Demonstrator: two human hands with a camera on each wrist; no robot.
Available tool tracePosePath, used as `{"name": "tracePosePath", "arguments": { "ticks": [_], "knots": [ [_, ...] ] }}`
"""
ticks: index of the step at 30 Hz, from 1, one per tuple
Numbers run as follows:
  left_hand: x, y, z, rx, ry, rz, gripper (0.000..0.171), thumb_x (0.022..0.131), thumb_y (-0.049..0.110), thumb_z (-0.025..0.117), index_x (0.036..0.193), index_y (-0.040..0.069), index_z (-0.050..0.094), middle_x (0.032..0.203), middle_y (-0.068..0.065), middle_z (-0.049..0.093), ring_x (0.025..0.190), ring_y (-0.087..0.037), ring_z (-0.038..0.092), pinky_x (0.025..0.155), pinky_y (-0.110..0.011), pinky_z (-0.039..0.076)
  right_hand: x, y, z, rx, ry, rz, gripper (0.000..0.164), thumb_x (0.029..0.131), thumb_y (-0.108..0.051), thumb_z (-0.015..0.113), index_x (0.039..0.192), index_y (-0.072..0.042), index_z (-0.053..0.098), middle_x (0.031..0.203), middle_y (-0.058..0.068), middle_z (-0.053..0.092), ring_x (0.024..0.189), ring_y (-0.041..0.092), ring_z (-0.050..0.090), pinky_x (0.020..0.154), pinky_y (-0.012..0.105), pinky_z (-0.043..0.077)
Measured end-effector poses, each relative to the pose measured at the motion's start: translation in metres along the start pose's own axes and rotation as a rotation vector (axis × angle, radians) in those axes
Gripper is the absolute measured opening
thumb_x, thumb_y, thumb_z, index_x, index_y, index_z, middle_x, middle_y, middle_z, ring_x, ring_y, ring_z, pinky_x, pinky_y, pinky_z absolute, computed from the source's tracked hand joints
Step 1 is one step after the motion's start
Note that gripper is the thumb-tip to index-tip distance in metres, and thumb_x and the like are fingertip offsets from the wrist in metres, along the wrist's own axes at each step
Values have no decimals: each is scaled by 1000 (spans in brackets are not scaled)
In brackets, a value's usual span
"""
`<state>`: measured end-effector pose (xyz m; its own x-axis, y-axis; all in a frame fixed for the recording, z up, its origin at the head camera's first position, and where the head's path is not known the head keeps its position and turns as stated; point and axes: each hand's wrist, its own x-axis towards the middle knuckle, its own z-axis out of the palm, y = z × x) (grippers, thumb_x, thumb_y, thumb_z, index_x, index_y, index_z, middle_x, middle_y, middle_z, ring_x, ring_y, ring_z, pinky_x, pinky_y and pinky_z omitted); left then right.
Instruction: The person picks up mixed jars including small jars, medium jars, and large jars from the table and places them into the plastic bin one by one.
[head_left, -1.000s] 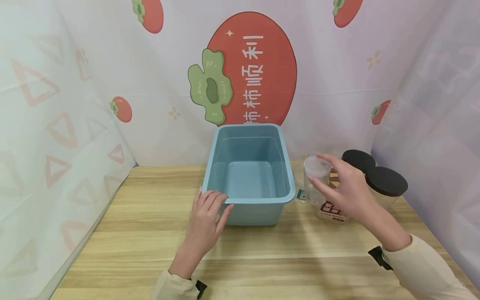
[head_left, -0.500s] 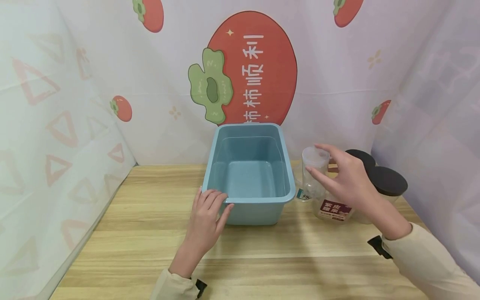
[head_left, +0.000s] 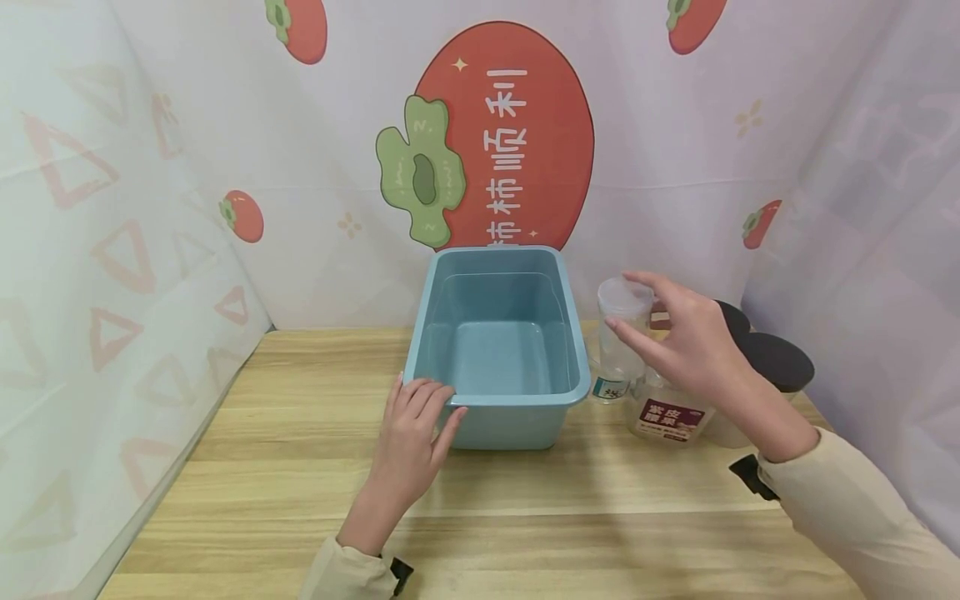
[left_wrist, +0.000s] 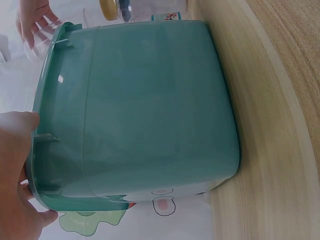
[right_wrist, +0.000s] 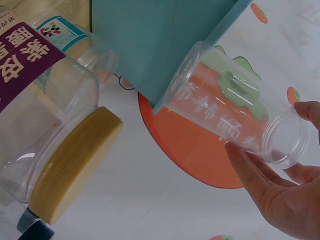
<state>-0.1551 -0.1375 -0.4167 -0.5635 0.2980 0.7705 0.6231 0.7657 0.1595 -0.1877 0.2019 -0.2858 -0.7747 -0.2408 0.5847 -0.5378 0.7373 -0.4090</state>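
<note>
The left hand (head_left: pixel 407 437) is partly closed at the 7 o'clock corner of the blue plastic basin (head_left: pixel 510 427), its bent fingers hooked over the rim and its thumb set apart against the outer wall. The basin sits on the wood-grain table (head_left: pixel 300 433), its long axis running from 12 to 6 o'clock, mouth up.

At the basin's 3 o'clock, just beside the rim, is a clear plastic cylindrical jar (right_wrist: pixel 227 105), held above the table by the right hand (head_left: pixel 686 333). Thumb and fingers are spread to the jar's width and clasp its upper end. In the head view its long axis is close to upright; in the right wrist view it slants, gripped end toward 4 o'clock, far end toward 10.

Below it shows a teal-labelled jar (head_left: pixel 611 389). Toward 4 o'clock stands a cashew jar with a purple label (head_left: pixel 666 419); farther right are two black lids (head_left: pixel 774 360), partly behind the right hand and wrist.
</note>
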Motion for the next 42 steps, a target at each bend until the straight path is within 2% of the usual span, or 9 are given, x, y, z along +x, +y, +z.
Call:
{"name": "tracePosePath", "arguments": {
  "ticks": [11,26,42],
  "knots": [
    [-1,0,1,-11,0,-1,53,114,43,40,109,0,71,106,-14,72,111,-39,63,106,-75,43,12,-8,1,34,-30,33,54,94,-16,81,141,-1,60,130,28,68,88,42,77,78,58,64],
    [0,0,-1,-7,-2,-1,57,114,46,38,109,0,72,106,-13,72,112,-39,63,108,-74,42,28,-19,0,26,-77,54,57,95,-20,80,144,-2,58,130,28,67,91,42,77,78,58,64],
    [1,-1,0,-10,3,1,56,114,44,39,108,-1,72,105,-14,72,111,-40,63,107,-75,43,46,-28,9,32,-111,28,59,95,-24,81,144,-1,58,134,26,67,95,42,77,82,57,63]
  ]
}}
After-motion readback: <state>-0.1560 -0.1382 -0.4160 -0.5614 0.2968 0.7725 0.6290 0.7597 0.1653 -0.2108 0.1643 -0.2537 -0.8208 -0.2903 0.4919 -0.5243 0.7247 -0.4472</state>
